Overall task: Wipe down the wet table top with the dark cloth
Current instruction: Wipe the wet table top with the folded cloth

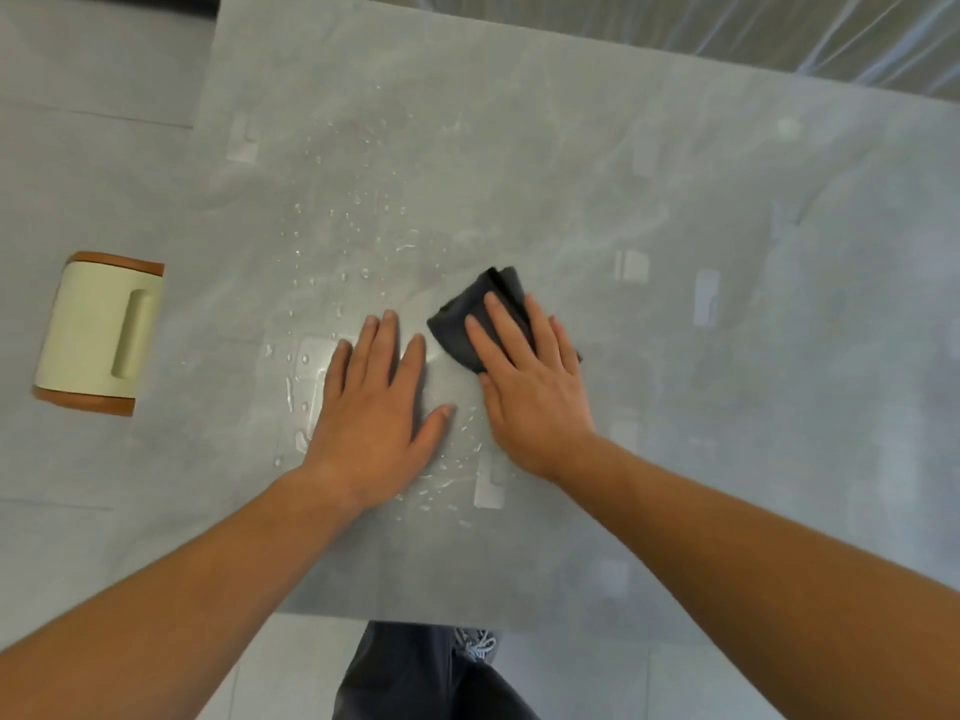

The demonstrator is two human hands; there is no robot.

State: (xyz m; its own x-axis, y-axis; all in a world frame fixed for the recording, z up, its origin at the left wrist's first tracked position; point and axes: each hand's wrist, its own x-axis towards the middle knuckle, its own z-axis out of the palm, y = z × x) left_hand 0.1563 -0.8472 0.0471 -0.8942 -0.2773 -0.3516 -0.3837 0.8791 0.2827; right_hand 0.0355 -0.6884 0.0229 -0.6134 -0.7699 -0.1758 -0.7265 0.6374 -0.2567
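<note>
A grey stone-look table top [675,210] fills the view. Water droplets [358,210] and small puddles are scattered over its left-middle part and near my wrists. The dark cloth [467,314], folded, lies on the table at centre. My right hand [530,387] presses flat on it with fingers spread, covering its near half. My left hand [379,402] lies flat on the wet surface just left of the cloth, palm down, fingers apart, holding nothing.
A cream stool or seat with brown edges [98,335] stands on the floor left of the table. Clear plastic sheeting [779,28] hangs beyond the far edge. My legs and a shoe [478,649] show below the near table edge.
</note>
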